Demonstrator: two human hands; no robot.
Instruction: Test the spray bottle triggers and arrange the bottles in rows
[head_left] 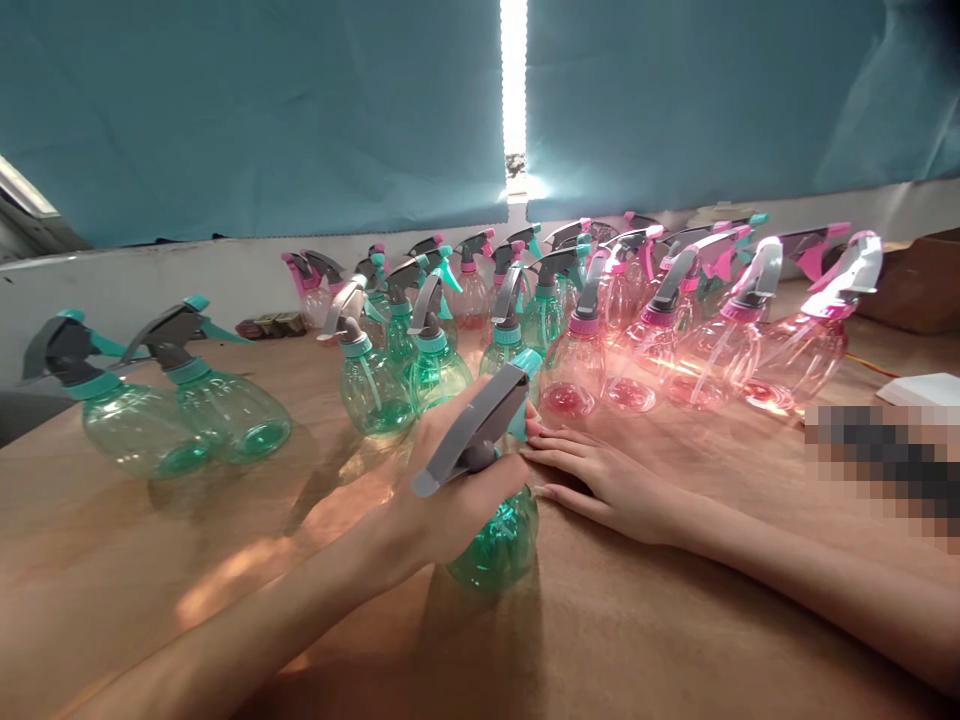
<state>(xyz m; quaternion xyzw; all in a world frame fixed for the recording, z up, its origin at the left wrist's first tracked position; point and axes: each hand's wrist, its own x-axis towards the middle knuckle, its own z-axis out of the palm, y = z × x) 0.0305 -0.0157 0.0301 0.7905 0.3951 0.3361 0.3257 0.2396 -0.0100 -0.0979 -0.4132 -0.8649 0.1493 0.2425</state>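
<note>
In the middle of the table, a green spray bottle [491, 550] with a grey and teal trigger head stands close to me. My left hand [439, 500] is wrapped around its neck, just below the trigger head. My right hand [611, 480] lies palm down on the table to the right, fingers stretched toward the bottle. Its fingertips come close to the bottle's right side; whether they touch it I cannot tell. Just beyond my left hand stand other green spray bottles [375, 390], and past my right hand are pink ones [574, 370].
Two more green spray bottles [232, 410] stand apart on the left of the wooden table [360, 660]. Several pink and green bottles crowd the back. At right are a white object [922, 390] and a brown box [911, 280]. A teal cloth [262, 110] hangs behind.
</note>
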